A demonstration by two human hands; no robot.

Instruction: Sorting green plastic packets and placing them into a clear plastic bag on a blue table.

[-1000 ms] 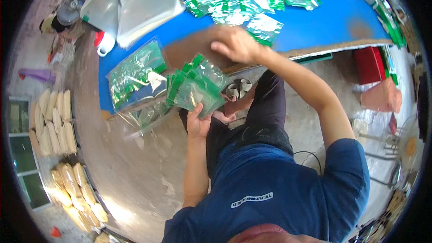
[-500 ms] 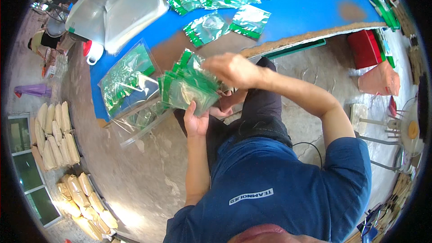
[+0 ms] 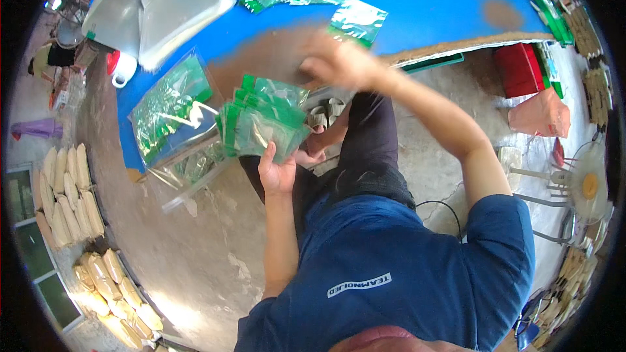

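Green packets (image 3: 264, 120) fill left grip (image 3: 277, 173); shirt (image 3: 398, 241) bears lettering (image 3: 358, 285).

Single head-worn fisheye view, looking steeply down, wearer's chest (image 3: 391, 248) close below, blue table (image 3: 450, 16) farther off

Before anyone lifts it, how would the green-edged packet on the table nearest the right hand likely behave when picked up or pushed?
The packet would probably flop, as its clear film looks thin. It is likely light, since it lies nearly flat. Its glossy shine suggests it may slide on the blue table.
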